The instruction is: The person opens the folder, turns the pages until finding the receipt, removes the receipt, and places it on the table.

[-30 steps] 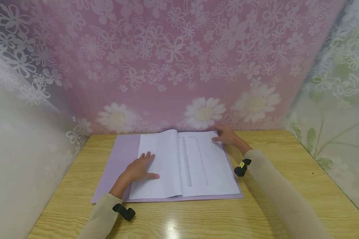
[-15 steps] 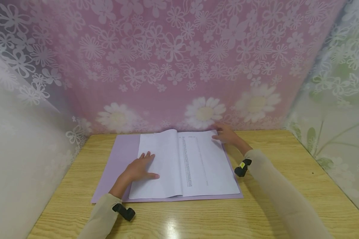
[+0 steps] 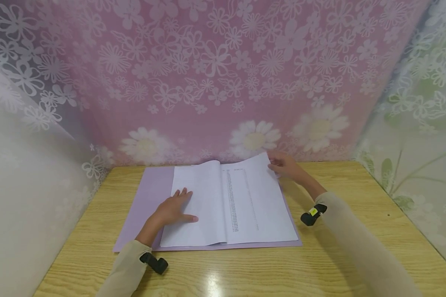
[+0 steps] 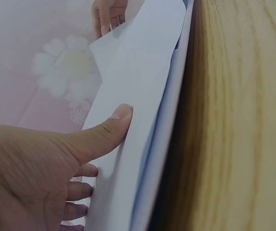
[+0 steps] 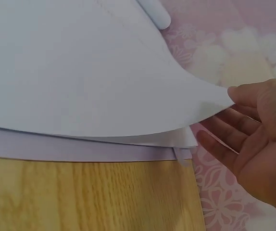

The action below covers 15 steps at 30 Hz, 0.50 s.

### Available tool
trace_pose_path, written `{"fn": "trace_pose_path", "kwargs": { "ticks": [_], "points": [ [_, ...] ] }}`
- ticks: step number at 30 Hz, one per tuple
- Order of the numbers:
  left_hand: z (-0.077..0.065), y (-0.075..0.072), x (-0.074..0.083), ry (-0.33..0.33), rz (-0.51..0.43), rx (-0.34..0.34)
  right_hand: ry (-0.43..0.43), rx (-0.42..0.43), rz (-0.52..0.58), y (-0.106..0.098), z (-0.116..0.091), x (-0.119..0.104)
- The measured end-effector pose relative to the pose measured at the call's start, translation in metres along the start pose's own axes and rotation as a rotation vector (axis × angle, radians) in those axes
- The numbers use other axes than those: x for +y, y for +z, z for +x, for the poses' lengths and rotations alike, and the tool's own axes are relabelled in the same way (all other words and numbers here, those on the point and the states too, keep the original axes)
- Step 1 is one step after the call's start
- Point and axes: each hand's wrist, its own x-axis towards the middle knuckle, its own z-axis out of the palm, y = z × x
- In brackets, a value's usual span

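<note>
A lilac folder (image 3: 154,185) lies spread on the table with white sheets inside. My left hand (image 3: 171,210) rests on the blank left-hand page (image 3: 202,206), fingers spread; in the left wrist view its thumb (image 4: 106,132) lies along the paper. At the far right corner, my right hand (image 3: 284,166) pinches the printed page (image 3: 262,198) between thumb and fingers. That corner is lifted and the page (image 5: 128,86) curves upward in the right wrist view, above the other sheets (image 5: 174,137). Columns of small print run down this page.
The wood-grain table (image 3: 223,272) extends in front of the folder and to both sides. A pink flowered curtain (image 3: 208,103) hangs right behind the table's far edge, with pale flowered panels (image 3: 423,136) at the sides. Each wrist wears a small black camera (image 3: 314,214).
My right hand has taken the page's far right corner and raised it off the stack, the forearm shifting slightly right. My left hand stays where it was.
</note>
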Motion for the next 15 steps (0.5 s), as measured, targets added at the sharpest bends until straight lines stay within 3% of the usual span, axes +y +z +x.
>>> {"fn": "trace_pose_path", "kwargs": {
  "ticks": [5, 12, 15],
  "points": [
    [-0.001, 0.0, 0.001, 0.01, 0.003, 0.0, 0.001, -0.112, 0.126, -0.003, -0.018, -0.002],
    [0.001, -0.001, 0.0, -0.009, -0.006, 0.001, 0.048, -0.222, 0.158, 0.0, -0.045, -0.011],
    [0.001, -0.002, 0.0, -0.01, -0.002, 0.001, 0.031, -0.264, 0.171, 0.005, -0.054, -0.013]
  ]
}}
